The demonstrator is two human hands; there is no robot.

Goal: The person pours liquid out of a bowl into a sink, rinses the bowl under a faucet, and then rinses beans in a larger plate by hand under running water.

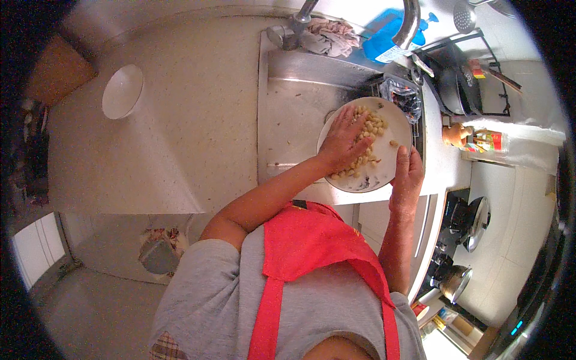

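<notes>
A round white plate (388, 167) is held over the right part of the stainless steel sink (292, 114), near its front edge. My right hand (408, 180) grips the plate's right rim, thumb on top and the fingers partly hidden beneath. Palm down, my left hand (344, 141) lies on a heap of pale peanuts or beans (372, 126) with its fingers somewhat spread. It covers part of the heap. One piece sits apart towards the right rim. Dark marks show on the plate's near side, and a small dark bit is at its far side.
A metal faucet (407, 27) arches over the sink's back. Behind it are crumpled cloths (330, 38) and a blue pump bottle (387, 42). A plastic-lined strainer (402, 96) sits at the sink's right. A white bowl (123, 92) stands on the left counter (193, 112); a stove (443, 243) is right.
</notes>
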